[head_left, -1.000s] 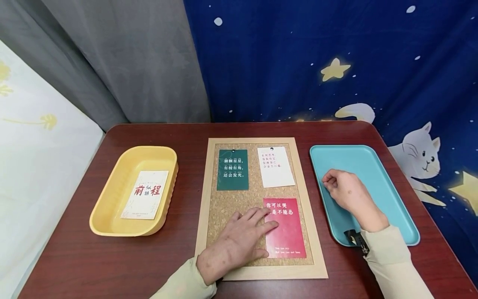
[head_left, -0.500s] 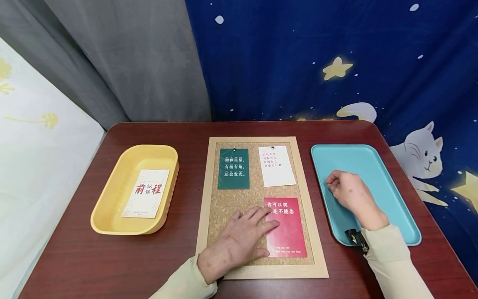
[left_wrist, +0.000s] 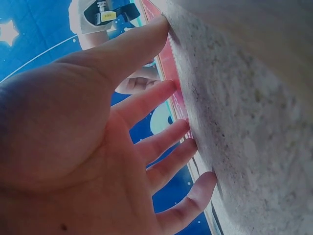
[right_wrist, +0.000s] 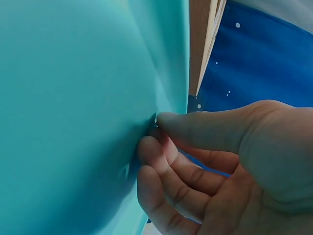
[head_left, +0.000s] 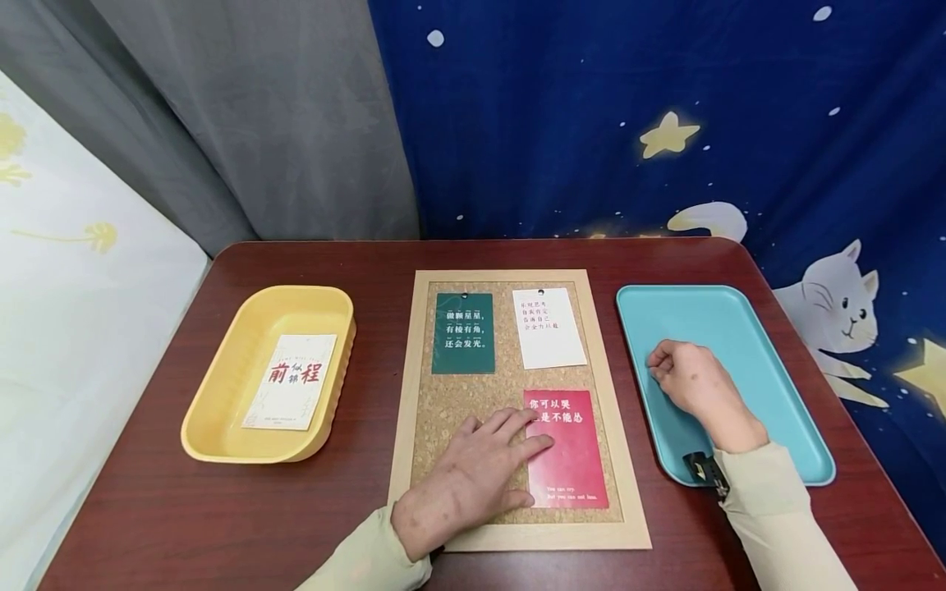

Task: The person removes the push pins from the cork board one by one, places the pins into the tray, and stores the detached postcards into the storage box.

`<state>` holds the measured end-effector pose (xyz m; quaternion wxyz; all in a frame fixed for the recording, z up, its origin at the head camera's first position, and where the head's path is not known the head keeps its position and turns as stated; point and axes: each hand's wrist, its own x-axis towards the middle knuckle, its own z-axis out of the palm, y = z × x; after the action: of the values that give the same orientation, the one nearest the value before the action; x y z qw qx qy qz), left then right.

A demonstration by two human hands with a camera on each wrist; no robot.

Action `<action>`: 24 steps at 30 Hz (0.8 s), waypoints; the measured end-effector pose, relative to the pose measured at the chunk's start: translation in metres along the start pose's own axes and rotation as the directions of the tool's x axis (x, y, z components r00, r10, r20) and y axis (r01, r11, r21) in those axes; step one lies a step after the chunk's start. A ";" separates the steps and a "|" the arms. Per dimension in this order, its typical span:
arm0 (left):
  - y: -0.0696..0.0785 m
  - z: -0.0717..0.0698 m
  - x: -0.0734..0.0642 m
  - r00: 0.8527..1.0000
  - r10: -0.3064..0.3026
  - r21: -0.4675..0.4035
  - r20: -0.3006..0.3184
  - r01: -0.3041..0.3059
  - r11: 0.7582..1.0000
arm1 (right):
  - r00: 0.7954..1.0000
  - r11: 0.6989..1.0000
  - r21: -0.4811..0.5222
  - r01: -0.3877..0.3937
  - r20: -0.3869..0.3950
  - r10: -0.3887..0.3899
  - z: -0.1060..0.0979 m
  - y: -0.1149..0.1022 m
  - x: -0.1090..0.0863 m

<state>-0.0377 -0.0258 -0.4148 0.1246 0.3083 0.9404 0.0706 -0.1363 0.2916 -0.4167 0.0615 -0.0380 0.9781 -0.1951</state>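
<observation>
My left hand lies spread on the cork board, its fingertips on the left part of a red card with white lettering. The left wrist view shows those fingers spread along the board's surface. Inside the blue tray, my right hand is bent down near the left rim. Seen from the right wrist, thumb and curled fingers come together at the tray floor around a tiny shiny thing, too small to make out.
A green card and a white card hang on the upper board, each with a small dark pin at its top. On the left, a yellow basket holds another white card. Curtains stand behind the table.
Both hands stay almost where they were; the right hand has shifted very slightly within the tray. The cards have not moved on the board.
</observation>
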 end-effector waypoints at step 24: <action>0.000 0.001 0.001 1.000 0.000 -0.004 -0.006 0.000 1.000 | 1.000 0.999 0.035 -0.026 -0.010 0.027 0.001 -0.001 -0.001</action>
<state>-0.0384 -0.0255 -0.4160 0.1224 0.3077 0.9407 0.0732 -0.1352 0.2905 -0.4169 0.0598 -0.0230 0.9753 -0.2113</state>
